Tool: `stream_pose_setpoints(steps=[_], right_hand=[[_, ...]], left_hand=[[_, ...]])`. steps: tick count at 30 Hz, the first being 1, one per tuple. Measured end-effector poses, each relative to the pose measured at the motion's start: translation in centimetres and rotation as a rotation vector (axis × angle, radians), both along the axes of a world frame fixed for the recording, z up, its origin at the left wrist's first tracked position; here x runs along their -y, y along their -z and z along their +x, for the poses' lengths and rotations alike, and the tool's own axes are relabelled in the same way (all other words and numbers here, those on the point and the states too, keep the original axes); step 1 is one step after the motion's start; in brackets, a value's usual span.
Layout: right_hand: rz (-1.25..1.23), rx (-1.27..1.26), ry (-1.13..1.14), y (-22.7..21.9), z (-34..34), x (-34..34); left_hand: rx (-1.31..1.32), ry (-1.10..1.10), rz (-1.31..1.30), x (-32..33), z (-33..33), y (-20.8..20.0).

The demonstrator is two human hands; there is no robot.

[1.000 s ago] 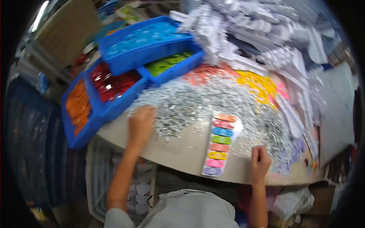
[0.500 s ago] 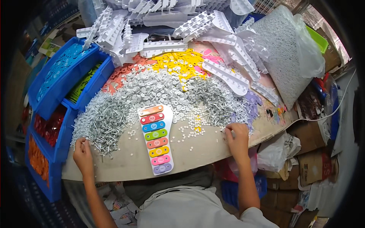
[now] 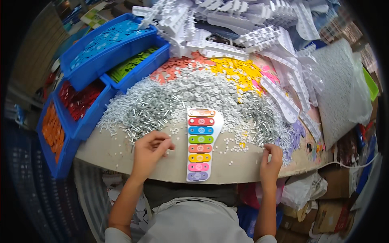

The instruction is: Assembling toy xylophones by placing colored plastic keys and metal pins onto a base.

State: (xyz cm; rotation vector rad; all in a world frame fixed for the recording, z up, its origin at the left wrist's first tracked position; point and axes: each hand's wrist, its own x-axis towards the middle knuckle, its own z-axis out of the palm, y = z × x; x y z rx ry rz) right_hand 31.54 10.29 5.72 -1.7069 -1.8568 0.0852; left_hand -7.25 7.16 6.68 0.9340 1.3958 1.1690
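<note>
A toy xylophone lies on the table, its white base carrying a column of coloured bars. White round caps sit at the ends of its upper bars; the lower ones show bare holes. To the left of it, over the tabletop, my left hand has its thumb and fingers drawn together; what they hold, if anything, is too small to name. My right hand pinches beside the right edge of the metal pins, its fingertips hiding whatever is between them. Beyond the xylophone spreads a heap of grey-white caps, with more metal pins at left.
Blue bins of coloured bars stand at left. White xylophone bases are piled at the back. Loose yellow bars and red bars lie before them. A big bag leans at right, near a white cable.
My left hand has left the pins at the left edge and come right, toward the xylophone. The view has swung. My right hand still pinches beside the right-hand heap.
</note>
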Motion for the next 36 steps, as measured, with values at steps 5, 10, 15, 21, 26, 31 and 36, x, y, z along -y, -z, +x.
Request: stream_pose_setpoints(steps=[5,10,15,21,26,31,36], right_hand=[[0.027,-0.555,-0.280,0.7,-7.8,-2.1],[-0.002,-0.473,-0.439,1.6,-13.5,-4.8],[0.006,-0.369,-0.416,2.2,-14.1,-5.8],[0.015,-0.349,-0.424,2.2,-14.2,-5.6],[0.041,-0.320,-0.451,2.2,-14.5,-5.6],[0.060,-0.298,-0.457,2.2,-14.3,-5.8],[0.024,-0.238,-0.488,1.6,-13.8,-5.7]], left_hand=[[0.323,0.109,-0.087,-3.6,1.2,1.3],[0.458,0.161,-0.162,-5.6,1.3,3.5],[0.469,0.226,-0.145,-6.2,1.4,4.3],[0.422,0.266,-0.121,-6.8,2.0,3.9],[0.391,0.282,-0.109,-7.0,1.9,4.2],[0.377,0.287,-0.121,-7.1,2.2,4.4],[0.213,0.246,-0.027,-7.1,2.7,5.4]])
